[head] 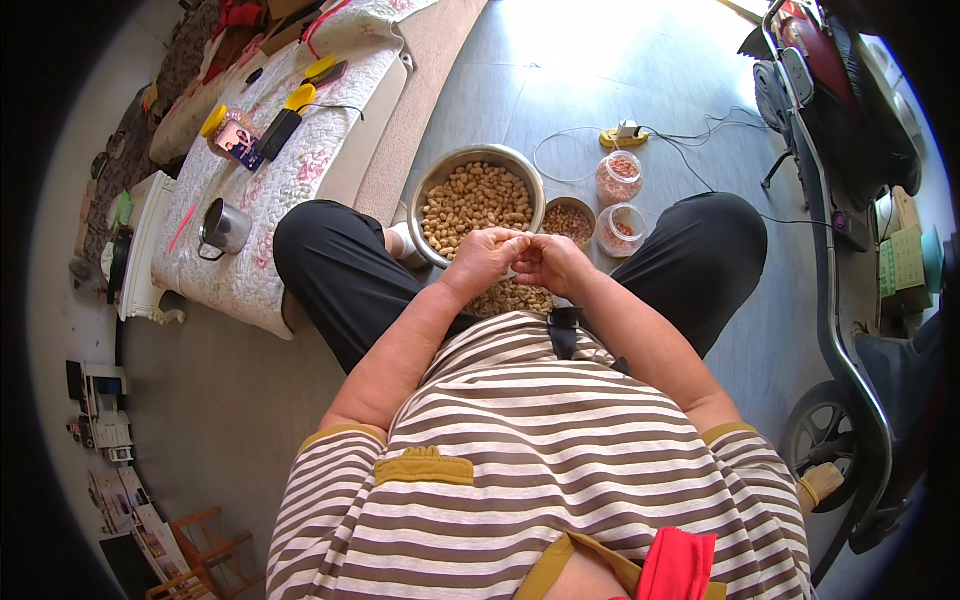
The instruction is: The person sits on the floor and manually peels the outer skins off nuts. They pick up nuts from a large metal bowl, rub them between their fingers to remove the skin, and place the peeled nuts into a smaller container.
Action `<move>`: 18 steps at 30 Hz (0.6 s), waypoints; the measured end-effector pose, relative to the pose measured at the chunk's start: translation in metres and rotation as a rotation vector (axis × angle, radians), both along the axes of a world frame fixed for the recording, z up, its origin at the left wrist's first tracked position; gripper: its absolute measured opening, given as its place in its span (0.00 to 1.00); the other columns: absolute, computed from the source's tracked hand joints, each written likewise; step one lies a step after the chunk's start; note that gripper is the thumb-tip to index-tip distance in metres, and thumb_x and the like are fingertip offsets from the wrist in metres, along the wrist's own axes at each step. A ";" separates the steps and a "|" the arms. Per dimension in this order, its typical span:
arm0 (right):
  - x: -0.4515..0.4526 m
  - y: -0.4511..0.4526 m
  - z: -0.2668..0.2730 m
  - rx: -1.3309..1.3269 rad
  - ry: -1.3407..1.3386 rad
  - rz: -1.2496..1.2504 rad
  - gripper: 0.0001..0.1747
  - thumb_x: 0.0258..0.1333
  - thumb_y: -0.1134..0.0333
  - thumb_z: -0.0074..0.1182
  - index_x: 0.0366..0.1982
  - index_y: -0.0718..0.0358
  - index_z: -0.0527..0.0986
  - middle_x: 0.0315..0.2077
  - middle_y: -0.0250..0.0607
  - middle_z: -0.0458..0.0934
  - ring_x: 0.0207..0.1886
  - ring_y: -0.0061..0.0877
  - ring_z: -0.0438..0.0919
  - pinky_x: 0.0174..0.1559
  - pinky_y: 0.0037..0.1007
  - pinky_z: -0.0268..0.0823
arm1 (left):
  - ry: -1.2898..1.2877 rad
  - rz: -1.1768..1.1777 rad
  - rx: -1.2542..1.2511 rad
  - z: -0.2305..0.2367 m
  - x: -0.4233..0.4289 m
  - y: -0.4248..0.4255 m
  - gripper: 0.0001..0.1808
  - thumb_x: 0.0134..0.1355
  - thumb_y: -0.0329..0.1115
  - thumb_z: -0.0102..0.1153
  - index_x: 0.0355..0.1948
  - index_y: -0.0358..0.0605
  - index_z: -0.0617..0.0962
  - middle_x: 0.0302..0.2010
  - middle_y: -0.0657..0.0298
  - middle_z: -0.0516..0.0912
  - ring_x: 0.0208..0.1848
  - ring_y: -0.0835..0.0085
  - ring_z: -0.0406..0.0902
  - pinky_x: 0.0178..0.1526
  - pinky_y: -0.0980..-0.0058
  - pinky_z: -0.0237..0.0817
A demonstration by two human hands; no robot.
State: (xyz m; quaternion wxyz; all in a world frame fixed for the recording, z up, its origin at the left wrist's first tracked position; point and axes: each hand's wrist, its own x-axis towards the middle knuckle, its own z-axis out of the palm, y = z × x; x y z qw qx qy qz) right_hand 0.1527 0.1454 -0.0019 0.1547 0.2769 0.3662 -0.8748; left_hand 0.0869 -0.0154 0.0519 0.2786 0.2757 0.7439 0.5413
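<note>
My left hand [486, 259] and my right hand [553, 262] meet at the fingertips in front of me. Thumbs and forefingers are pinched together; whatever is between them is too small and covered to make out. Just beyond my left hand stands a steel basin [538, 187] full of unshelled peanuts [478, 199]. A round container [589, 208] with shelled reddish peanuts [566, 223] is right of the basin, beyond my right hand. Below both hands lies a heap of broken peanut shells [517, 298], partly hidden by my hands and shirt.
Two open clear jars [619, 178] of peanut kernels stand between the container and my right knee. Behind them is a yellow power strip [624, 138] with trailing cables. A quilt-covered seat [300, 176] at left carries a steel mug [225, 227] and a phone [240, 145]. A scooter [825, 225] is at right.
</note>
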 end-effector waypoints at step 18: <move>0.010 0.004 0.048 1.378 0.316 0.199 0.17 0.57 0.52 0.62 0.39 0.57 0.87 0.37 0.50 0.86 0.41 0.43 0.86 0.47 0.41 0.76 | -1.081 0.026 0.081 -0.014 -0.027 -0.016 0.31 0.76 0.61 0.39 0.51 0.42 0.79 0.31 0.67 0.80 0.26 0.82 0.74 0.20 0.85 0.62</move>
